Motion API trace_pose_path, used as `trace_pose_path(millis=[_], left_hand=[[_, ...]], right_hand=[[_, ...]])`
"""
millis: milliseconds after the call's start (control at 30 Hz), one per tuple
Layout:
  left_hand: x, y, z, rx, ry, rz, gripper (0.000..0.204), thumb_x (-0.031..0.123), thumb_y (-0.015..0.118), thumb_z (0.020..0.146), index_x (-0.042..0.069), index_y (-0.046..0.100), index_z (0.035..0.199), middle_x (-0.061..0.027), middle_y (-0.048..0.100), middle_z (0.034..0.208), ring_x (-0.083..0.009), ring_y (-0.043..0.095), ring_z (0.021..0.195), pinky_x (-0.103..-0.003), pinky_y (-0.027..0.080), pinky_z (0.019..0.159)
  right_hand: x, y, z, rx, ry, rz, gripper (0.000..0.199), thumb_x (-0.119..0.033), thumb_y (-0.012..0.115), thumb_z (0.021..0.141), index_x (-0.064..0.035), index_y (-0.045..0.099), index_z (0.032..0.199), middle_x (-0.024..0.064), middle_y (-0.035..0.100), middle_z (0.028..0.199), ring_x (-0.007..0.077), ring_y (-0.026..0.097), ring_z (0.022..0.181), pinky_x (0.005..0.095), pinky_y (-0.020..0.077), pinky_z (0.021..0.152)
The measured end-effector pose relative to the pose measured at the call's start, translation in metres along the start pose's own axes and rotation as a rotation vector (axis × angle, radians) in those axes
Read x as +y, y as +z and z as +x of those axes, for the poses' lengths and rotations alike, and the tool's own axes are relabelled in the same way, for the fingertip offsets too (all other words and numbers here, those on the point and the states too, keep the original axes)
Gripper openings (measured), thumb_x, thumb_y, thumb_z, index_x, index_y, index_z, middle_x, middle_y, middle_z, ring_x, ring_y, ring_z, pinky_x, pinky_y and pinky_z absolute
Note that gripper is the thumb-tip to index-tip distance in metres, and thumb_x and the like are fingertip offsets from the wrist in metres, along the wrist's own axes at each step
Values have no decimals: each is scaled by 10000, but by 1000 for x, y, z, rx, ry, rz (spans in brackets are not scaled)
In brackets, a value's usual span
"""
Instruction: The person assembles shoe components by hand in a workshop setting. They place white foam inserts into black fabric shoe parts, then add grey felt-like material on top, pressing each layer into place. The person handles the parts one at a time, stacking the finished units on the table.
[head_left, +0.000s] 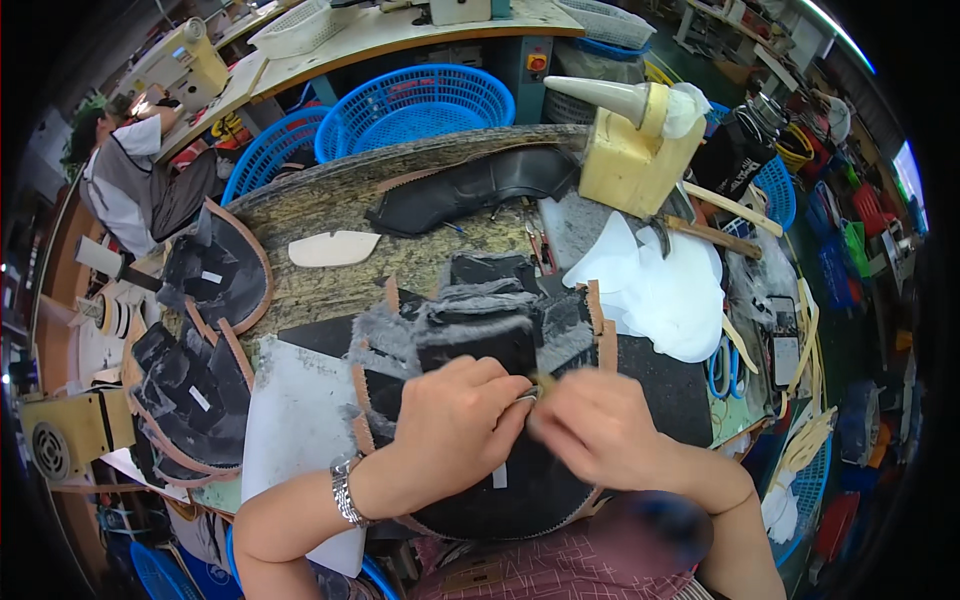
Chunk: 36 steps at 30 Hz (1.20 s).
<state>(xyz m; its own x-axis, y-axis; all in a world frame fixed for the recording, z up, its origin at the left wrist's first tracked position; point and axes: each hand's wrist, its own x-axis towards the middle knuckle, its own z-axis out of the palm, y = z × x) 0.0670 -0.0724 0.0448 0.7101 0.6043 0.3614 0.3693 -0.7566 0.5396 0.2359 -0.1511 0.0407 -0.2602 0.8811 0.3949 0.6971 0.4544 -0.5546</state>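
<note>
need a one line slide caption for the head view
Left hand and right hand close together over a dark piece with fuzzy grey patches on a worn workbench.

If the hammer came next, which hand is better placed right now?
Probably the right hand: the hammer lies ahead and to its right, with the left hand farther off. Both are over the black piece.

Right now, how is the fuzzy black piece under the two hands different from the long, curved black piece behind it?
The fuzzy black piece with jagged brown edges shows shaggy grey fuzz; the long, curved black piece looks smooth. The fuzzy piece spreads wide, while the long piece is narrower. The left hand and right hand are over the fuzzy piece; neither is at the long piece. Both have black surfaces and some jagged brown edging.
</note>
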Motion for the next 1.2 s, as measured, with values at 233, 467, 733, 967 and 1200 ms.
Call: trace_pose_path(millis=[233, 467, 733, 967, 1200], left_hand=[[-19, -34, -16, 244, 10, -156, 508, 61, 779, 605, 46, 594, 1078, -146, 556, 1074, -300, 545, 932, -355, 445, 811], [-42, -34, -23, 31, -493, -368, 367, 54, 692, 742, 26, 595, 1095, -53, 633, 970, -114, 560, 819, -245, 435, 729], [-23, -45, -12, 334, 233, 17, 326, -7, 638, 710, 18, 619, 1035, -59, 607, 845, -232, 580, 727, -348, 460, 725], [-12, -69, -11, 116, -220, -313, 104, 66, 574, 849, 30, 634, 926, -31, 544, 656, -89, 499, 559, -247, 383, 483], [17, -82, -24, -376, 71, 96, 340, 197, 601, 831, 106, 562, 1156, -59, 635, 869, -137, 586, 571, -265, 442, 501]], right_hand=[[-24, -103, -16, 623, 100, 188, 120, -118, 634, 735, -35, 605, 817, 65, 571, 762, 107, 517, 572, 234, 452, 590], [-16, -42, 68, -292, 639, 782, 161, -116, 635, 831, 26, 611, 902, 15, 597, 632, 67, 571, 592, 208, 445, 504], [-6, -13, 72, -442, 685, 774, 181, -194, 623, 865, -12, 628, 858, 14, 586, 619, 48, 526, 520, 203, 405, 449], [-12, -40, 28, -351, 631, 886, 312, -146, 623, 849, -46, 518, 1125, 46, 614, 784, 100, 566, 557, 229, 432, 494], [-8, -56, 6, -157, 248, 142, 141, -101, 671, 783, -19, 613, 881, 94, 596, 721, 190, 599, 603, 288, 456, 529]])
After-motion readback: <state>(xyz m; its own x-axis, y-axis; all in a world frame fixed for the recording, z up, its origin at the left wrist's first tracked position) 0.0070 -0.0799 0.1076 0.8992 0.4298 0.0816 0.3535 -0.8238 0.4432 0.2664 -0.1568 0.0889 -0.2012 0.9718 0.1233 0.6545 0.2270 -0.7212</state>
